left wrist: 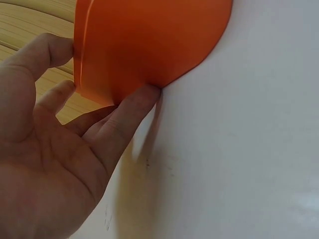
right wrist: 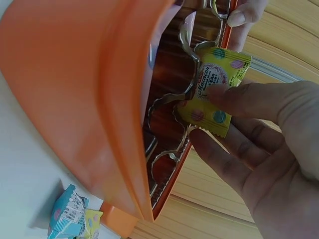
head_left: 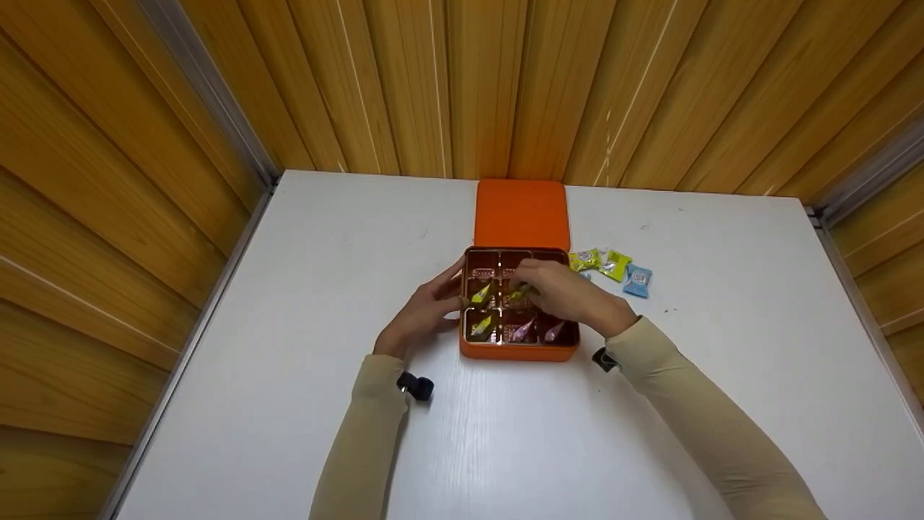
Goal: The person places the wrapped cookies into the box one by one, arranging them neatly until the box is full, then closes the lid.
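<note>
An orange box (head_left: 520, 352) with a divided brown tray sits in front of me. My left hand (head_left: 427, 309) rests against its left side, fingers spread along the wall and corner in the left wrist view. In the right wrist view, my right hand (right wrist: 279, 144) pinches a yellow wrapped candy (right wrist: 212, 82) labelled Macaron between thumb and fingers, over the tray's middle. Yellow candies (head_left: 481, 326) stand on edge in two left compartments, and pink ones (head_left: 523, 331) in two front compartments. My right hand covers part of the right side.
An orange lid (head_left: 521, 213) lies directly behind the box, near the wooden wall (head_left: 484, 87). Right of the box, loose yellow candies (head_left: 615, 265) and a blue candy (head_left: 637, 280) lie on the white table (head_left: 289, 303).
</note>
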Motion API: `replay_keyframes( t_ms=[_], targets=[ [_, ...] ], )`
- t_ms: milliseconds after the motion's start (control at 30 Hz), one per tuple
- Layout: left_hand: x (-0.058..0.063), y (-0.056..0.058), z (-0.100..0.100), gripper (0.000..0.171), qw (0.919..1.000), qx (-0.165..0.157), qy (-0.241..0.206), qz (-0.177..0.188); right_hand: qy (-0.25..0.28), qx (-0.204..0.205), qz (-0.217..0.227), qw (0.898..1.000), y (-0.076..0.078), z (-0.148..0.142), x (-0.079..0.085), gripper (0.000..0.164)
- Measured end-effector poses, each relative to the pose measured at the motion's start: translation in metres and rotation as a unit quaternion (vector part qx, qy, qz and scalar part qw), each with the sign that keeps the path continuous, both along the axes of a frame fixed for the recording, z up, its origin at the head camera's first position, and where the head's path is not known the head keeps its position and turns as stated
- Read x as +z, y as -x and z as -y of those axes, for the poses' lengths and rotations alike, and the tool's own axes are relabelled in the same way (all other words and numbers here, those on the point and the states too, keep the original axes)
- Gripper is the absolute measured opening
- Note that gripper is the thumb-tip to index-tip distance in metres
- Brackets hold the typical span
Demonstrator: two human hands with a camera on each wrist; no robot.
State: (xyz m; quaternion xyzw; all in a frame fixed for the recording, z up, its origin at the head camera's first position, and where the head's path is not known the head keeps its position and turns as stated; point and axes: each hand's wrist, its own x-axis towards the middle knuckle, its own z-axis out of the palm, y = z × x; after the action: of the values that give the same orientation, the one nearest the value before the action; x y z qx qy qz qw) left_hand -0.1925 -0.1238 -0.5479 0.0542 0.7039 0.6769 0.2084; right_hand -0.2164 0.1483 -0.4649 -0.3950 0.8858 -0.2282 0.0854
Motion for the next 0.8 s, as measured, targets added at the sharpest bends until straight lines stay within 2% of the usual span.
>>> replay_keyframes(
  t_ms=[333, 633, 800],
  targets=[
    [0.0021, -0.0013, -0.001, 0.082, 0.9999, 0.0, -0.016, 0.006, -0.012, -0.005, 0.01, 1.0, 0.0012, 0.0006, -0.0046, 0.022],
    [-0.0004, -0.0008, 0.0018, 0.081, 0.9999, -0.009, -0.006, -0.012, -0.009, 0.002, 0.01, 1.0, 0.0009, 0.0021, -0.0048, 0.023],
    [-0.0002, -0.0009, 0.0021, 0.08, 0.9999, -0.006, -0.005, -0.007, -0.011, 0.001, 0.012, 1.0, 0.0011, 0.0026, -0.006, 0.024]
  ],
)
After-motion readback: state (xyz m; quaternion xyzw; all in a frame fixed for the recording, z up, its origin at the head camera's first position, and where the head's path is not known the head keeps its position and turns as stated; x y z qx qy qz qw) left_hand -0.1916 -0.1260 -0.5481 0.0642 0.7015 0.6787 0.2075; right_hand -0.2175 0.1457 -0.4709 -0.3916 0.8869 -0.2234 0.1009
